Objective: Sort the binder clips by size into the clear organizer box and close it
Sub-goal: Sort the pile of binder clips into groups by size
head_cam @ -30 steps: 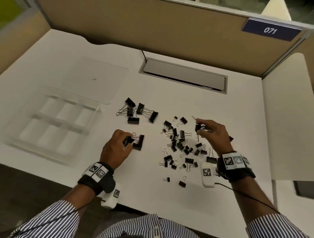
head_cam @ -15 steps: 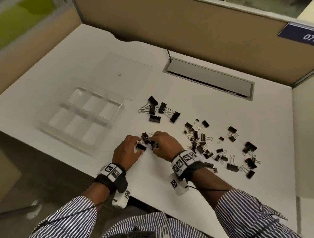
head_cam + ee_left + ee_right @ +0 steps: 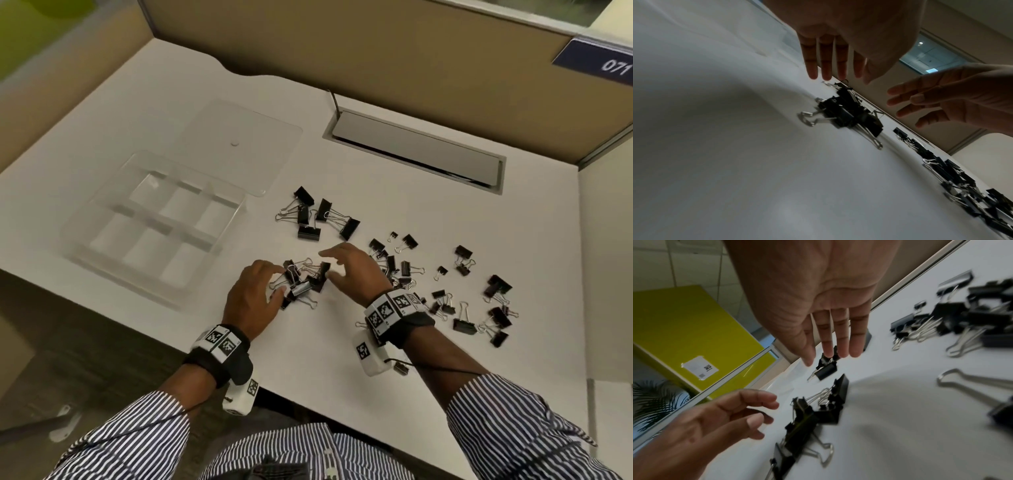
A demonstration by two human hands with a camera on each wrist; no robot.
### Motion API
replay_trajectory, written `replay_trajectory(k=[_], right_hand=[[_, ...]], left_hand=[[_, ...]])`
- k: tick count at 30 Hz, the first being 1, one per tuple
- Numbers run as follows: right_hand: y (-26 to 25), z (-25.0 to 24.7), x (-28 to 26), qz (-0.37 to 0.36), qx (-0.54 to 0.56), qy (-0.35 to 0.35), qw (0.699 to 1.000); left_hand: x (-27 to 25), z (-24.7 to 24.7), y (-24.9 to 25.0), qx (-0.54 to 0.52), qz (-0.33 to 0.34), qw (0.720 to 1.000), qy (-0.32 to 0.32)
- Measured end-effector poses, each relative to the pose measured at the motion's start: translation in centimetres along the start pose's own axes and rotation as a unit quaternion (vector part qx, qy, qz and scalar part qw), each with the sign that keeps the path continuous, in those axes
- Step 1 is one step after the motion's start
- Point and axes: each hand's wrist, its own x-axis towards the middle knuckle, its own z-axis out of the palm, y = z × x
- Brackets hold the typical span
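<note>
A small heap of black medium binder clips (image 3: 303, 281) lies on the white desk between my hands. My left hand (image 3: 274, 281) hovers at its left side with fingers straight and holds nothing. At the heap's right side, my right hand (image 3: 329, 265) is spread open just above the clips. The left wrist view shows both hands over the heap (image 3: 849, 113), with no clip in either. A group of large clips (image 3: 318, 219) lies just beyond. Several mixed clips (image 3: 445, 294) are scattered to the right. The clear organizer box (image 3: 82, 212) stands open at the left with bare compartments.
The box's clear lid (image 3: 236, 147) lies flat behind the box. A grey cable hatch (image 3: 411, 147) is set into the desk at the back. Tan partition walls close the back and right. The desk's front edge runs just below my wrists.
My right hand came left from the scattered clips to the heap beside my left hand. Both hands have since opened, and the clips now lie on the desk.
</note>
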Motion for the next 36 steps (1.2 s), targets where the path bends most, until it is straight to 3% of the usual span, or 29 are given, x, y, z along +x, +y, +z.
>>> replay_trajectory(k=[3, 10, 18, 27, 36], right_hand=[[1.5, -0.8, -1.0, 0.014, -0.019, 0.011, 1.000], [4.3, -1.7, -5.0, 0.047, -0.066, 0.009, 0.997], [9.1, -3.2, -11.5, 0.136, -0.057, 0.038, 0.988], [14.8, -5.5, -18.5, 0.228, -0.063, 0.078, 0.969], [17.9, -7.0, -22.3, 0.293, -0.064, 0.120, 0.946]], left_hand=[[0.9, 1.0, 1.0, -0.009, 0.040, 0.999, -0.008], [2.9, 5.1, 3.9, 0.048, 0.124, 0.983, -0.126], [3.6, 8.7, 9.1, 0.104, 0.185, 0.954, -0.212], [2.1, 11.4, 12.4, 0.102, 0.187, 0.940, -0.266], [2.4, 13.4, 14.3, 0.119, 0.235, 0.925, -0.274]])
